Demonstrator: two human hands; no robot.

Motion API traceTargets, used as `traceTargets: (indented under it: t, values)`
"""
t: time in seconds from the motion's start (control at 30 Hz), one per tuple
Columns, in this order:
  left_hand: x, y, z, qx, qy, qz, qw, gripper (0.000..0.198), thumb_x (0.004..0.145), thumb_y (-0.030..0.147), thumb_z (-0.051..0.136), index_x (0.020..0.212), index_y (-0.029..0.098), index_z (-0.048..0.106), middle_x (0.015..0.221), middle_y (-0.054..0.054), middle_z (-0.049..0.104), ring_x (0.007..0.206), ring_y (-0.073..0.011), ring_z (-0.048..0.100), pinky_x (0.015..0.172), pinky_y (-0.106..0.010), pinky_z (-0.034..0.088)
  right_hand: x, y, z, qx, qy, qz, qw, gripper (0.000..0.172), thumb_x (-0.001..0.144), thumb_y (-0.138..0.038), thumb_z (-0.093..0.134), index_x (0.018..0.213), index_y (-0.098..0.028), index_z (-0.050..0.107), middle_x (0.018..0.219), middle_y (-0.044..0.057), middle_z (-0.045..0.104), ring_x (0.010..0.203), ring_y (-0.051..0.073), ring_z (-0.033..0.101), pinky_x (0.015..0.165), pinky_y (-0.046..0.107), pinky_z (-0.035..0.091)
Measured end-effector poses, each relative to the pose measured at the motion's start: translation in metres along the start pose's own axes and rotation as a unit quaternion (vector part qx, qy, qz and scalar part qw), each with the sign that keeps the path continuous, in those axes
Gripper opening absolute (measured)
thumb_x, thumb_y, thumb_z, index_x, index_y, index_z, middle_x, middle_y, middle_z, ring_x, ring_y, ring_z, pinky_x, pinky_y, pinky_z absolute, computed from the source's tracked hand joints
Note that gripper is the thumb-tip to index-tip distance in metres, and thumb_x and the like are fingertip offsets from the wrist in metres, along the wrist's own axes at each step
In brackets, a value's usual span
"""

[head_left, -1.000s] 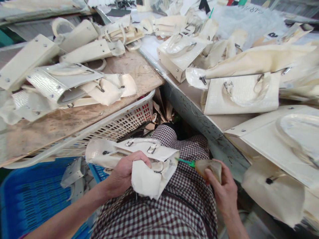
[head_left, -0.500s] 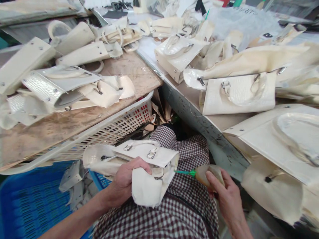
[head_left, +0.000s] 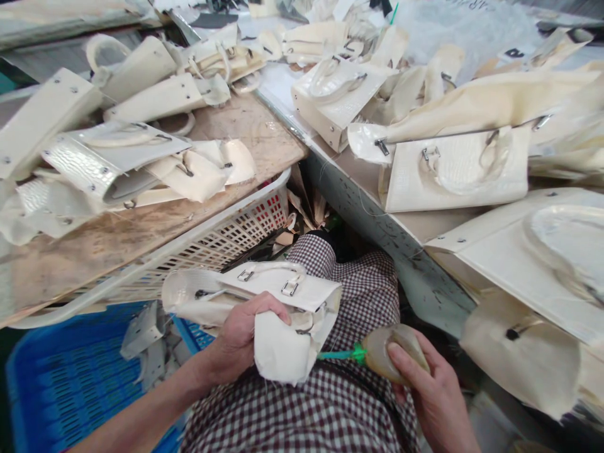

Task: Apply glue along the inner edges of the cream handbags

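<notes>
Grip of the left hand [head_left: 245,336] closed on the pale flap [head_left: 284,349] of a cream handbag [head_left: 264,286], over the checked lap [head_left: 302,412]. Clasped in the right hand [head_left: 434,380], a cloudy bottle [head_left: 377,355], green nozzle [head_left: 337,355] pointing to the flap's edge, contact unclear. Left of the left hand, a blue basket [head_left: 80,387]; ahead, a white basket [head_left: 257,217]. Farther past both hands, more cream bags [head_left: 136,148], on a bench [head_left: 268,135] to either side.

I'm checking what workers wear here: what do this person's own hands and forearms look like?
The left hand and the right hand are both bare, with no gloves and no watch showing. The forearms are uncovered too; sleeves can't be made out clearly. A brown-and-white checked garment covers the lap.
</notes>
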State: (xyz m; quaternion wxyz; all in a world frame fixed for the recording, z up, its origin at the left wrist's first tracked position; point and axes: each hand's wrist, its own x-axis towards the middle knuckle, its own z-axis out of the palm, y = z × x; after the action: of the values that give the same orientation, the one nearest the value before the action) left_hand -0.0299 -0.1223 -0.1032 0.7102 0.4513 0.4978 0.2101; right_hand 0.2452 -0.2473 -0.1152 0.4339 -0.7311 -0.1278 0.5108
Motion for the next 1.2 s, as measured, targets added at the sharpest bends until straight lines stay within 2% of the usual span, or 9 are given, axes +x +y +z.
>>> traceTargets:
  t: [0.17,0.3,0.4,0.5,0.67,0.8,0.93,1.03,1.2]
  values:
    - [0.003,0.003,0.005,-0.049,0.023,-0.056,0.997,0.009,0.076,0.029,0.073,0.074,0.021,0.073,0.079,-0.002,0.065,0.061,-0.0127,0.053,0.051,-0.02,0.041,0.02,0.006,-0.008,-0.038,0.061,-0.028,0.997,0.066,0.062,-0.059,0.086,0.11,-0.017,0.067,0.082,0.004,0.069,0.054,0.016,0.052,0.04,0.026,0.045]
    - [0.002,0.0,0.002,-0.028,0.012,-0.048,0.998,0.011,0.08,0.032,0.072,0.078,0.021,0.074,0.081,-0.003,0.065,0.061,-0.013,0.053,0.05,-0.02,0.041,0.033,0.007,-0.008,-0.071,0.119,-0.036,0.99,0.078,0.057,-0.064,0.085,0.115,-0.016,0.065,0.09,0.007,0.071,0.061,0.02,0.058,0.046,0.029,0.05]
    - [0.001,0.0,0.002,-0.018,0.005,-0.04,0.999,0.012,0.082,0.033,0.071,0.081,0.021,0.074,0.085,-0.003,0.065,0.063,-0.013,0.054,0.052,-0.02,0.042,0.035,0.01,-0.008,-0.11,0.138,-0.074,0.982,0.076,0.058,-0.066,0.082,0.114,-0.017,0.065,0.099,0.009,0.071,0.075,0.025,0.063,0.054,0.031,0.053]
    - [0.002,0.004,0.003,-0.018,0.012,-0.035,0.999,0.01,0.079,0.03,0.073,0.077,0.02,0.074,0.084,-0.003,0.065,0.063,-0.0129,0.053,0.052,-0.02,0.042,0.031,0.014,-0.012,-0.126,0.119,-0.095,0.98,0.071,0.06,-0.063,0.083,0.114,-0.019,0.066,0.1,0.008,0.072,0.081,0.027,0.065,0.057,0.031,0.053]
    - [0.003,0.002,0.003,-0.024,0.01,-0.048,0.999,0.009,0.08,0.029,0.072,0.076,0.021,0.074,0.084,-0.003,0.065,0.064,-0.0133,0.054,0.051,-0.02,0.042,0.025,0.018,-0.02,-0.068,0.044,-0.065,0.995,0.066,0.063,-0.056,0.085,0.115,-0.02,0.067,0.094,0.006,0.073,0.073,0.025,0.066,0.048,0.028,0.05]
    - [0.002,-0.001,0.001,-0.016,0.0,-0.044,0.999,0.01,0.082,0.032,0.071,0.081,0.023,0.075,0.087,-0.002,0.065,0.064,-0.0132,0.054,0.052,-0.02,0.043,0.024,0.017,-0.019,-0.06,0.062,-0.062,0.994,0.068,0.063,-0.056,0.087,0.117,-0.02,0.066,0.097,0.006,0.073,0.072,0.023,0.064,0.048,0.027,0.051]
    - [0.003,0.002,0.004,-0.022,0.015,-0.037,0.999,0.011,0.078,0.031,0.073,0.075,0.021,0.073,0.082,-0.003,0.065,0.062,-0.0133,0.053,0.05,-0.02,0.042,0.025,0.016,-0.017,-0.058,0.04,-0.064,0.995,0.065,0.064,-0.055,0.086,0.115,-0.02,0.067,0.095,0.006,0.073,0.074,0.024,0.066,0.05,0.027,0.053]
    - [0.003,0.003,0.004,-0.027,0.015,-0.046,0.998,0.013,0.078,0.033,0.073,0.075,0.021,0.073,0.079,-0.003,0.064,0.06,-0.0131,0.052,0.049,-0.02,0.041,0.03,0.015,-0.015,-0.082,0.073,-0.074,0.991,0.069,0.061,-0.058,0.086,0.115,-0.02,0.066,0.099,0.008,0.073,0.078,0.026,0.068,0.052,0.028,0.054]
    - [0.003,0.003,0.002,-0.036,0.009,-0.054,0.998,0.01,0.079,0.032,0.073,0.078,0.022,0.074,0.082,-0.002,0.065,0.061,-0.0124,0.053,0.05,-0.02,0.041,0.042,0.025,-0.014,-0.101,0.096,-0.141,0.98,0.064,0.065,-0.056,0.084,0.114,-0.02,0.064,0.111,0.009,0.07,0.096,0.029,0.067,0.078,0.035,0.057]
